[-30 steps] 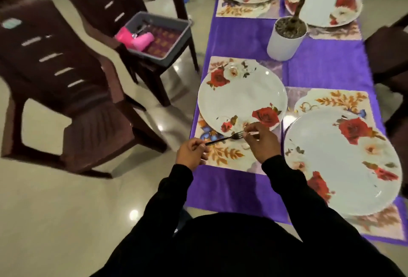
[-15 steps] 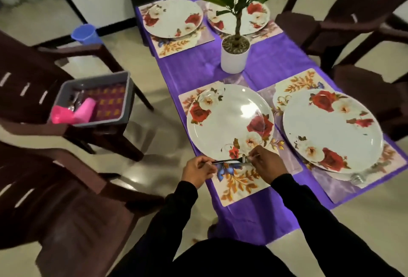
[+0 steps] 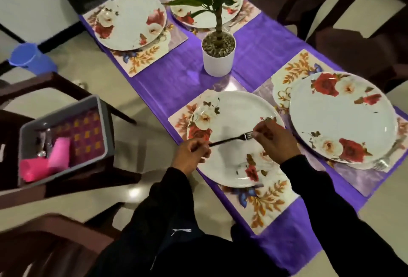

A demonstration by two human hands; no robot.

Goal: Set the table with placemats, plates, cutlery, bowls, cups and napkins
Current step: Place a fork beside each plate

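A dark-handled fork (image 3: 231,139) hangs level over the near flowered plate (image 3: 234,111). My left hand (image 3: 191,157) grips its handle end and my right hand (image 3: 274,140) pinches its tines. That plate lies on a floral placemat (image 3: 268,201) on the purple tablecloth (image 3: 176,82). To the right a second plate (image 3: 344,115) sits on its own mat with a fork (image 3: 384,161) by its near edge. Two more plates (image 3: 130,22) on mats stand at the far end.
A potted plant (image 3: 218,55) stands mid-table. On a brown chair to the left a grey bin (image 3: 103,122) holds pink cups (image 3: 59,153), cutlery and patterned napkins. A blue bucket (image 3: 31,57) is on the floor. Brown chairs (image 3: 362,40) ring the table.
The view has swung and closed in on the table. Both hands have carried the fork from the placemat's near edge up over the near plate, holding it as before.
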